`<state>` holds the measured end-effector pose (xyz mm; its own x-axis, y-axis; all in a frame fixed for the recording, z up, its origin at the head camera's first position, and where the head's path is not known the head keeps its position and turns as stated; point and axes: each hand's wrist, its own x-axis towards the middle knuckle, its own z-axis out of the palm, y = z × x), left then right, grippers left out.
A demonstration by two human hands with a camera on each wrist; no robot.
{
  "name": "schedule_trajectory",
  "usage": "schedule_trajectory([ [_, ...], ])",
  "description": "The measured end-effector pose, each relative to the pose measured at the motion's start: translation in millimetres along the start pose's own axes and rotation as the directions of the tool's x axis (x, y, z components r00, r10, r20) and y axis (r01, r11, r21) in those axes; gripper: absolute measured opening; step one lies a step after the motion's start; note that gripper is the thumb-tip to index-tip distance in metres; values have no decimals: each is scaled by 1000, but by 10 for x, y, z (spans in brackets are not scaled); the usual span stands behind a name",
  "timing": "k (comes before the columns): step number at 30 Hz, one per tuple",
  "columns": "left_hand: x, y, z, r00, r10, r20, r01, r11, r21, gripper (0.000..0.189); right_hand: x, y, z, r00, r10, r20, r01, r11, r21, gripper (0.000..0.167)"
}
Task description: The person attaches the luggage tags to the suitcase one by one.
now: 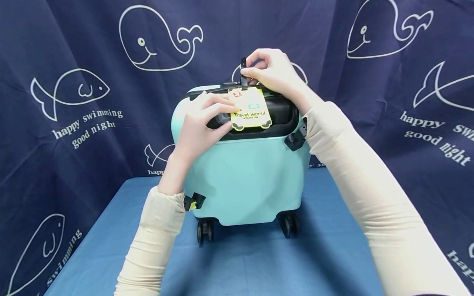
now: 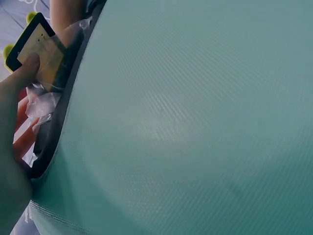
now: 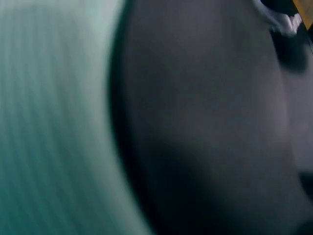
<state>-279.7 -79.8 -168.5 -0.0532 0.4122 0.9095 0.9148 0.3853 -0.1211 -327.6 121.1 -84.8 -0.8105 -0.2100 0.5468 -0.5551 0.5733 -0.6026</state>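
Observation:
A mint-green suitcase (image 1: 244,181) stands upright with its black top section facing up. Against that section is a yellow luggage tag (image 1: 252,109) printed "Travel World", its black strap (image 1: 244,76) rising from the top edge. My left hand (image 1: 200,123) pinches the tag's left side between thumb and fingers. At the strap's upper end, my right hand (image 1: 272,72) pinches it between thumb and index finger. In the left wrist view, the thumb lies on the tag (image 2: 44,58), with crumpled clear plastic (image 2: 43,104) beside it. The right wrist view shows blurred suitcase surface (image 3: 205,112), the hand hidden.
Black wheels (image 1: 289,224) carry the suitcase on a blue cloth-covered table (image 1: 244,263). A dark blue curtain (image 1: 229,24) with white whale and fish drawings hangs close behind. Black wrist devices (image 1: 295,140) sit near both cuffs.

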Motion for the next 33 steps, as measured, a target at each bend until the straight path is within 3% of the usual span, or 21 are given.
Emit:
schedule_trajectory([
  [3, 6, -6, 8, 1000, -9, -12, 9, 1000, -26, 16, 16, -24, 26, 997, 77, -5, -77, 997, 8, 19],
  [9, 1, -23, 23, 999, -15, -29, 13, 997, -73, 17, 37, -8, 50, 990, 142, 16, -139, 981, -135, 35],
  [19, -7, -60, 35, 999, 9, -45, -10, 999, -40, 19, 47, 29, 58, 989, 150, 16, -148, 985, -90, 37],
  [33, -32, -141, 66, 998, -25, -61, 21, 997, -72, 24, 62, 93, 72, 990, 133, -49, -135, 990, -46, 27],
])
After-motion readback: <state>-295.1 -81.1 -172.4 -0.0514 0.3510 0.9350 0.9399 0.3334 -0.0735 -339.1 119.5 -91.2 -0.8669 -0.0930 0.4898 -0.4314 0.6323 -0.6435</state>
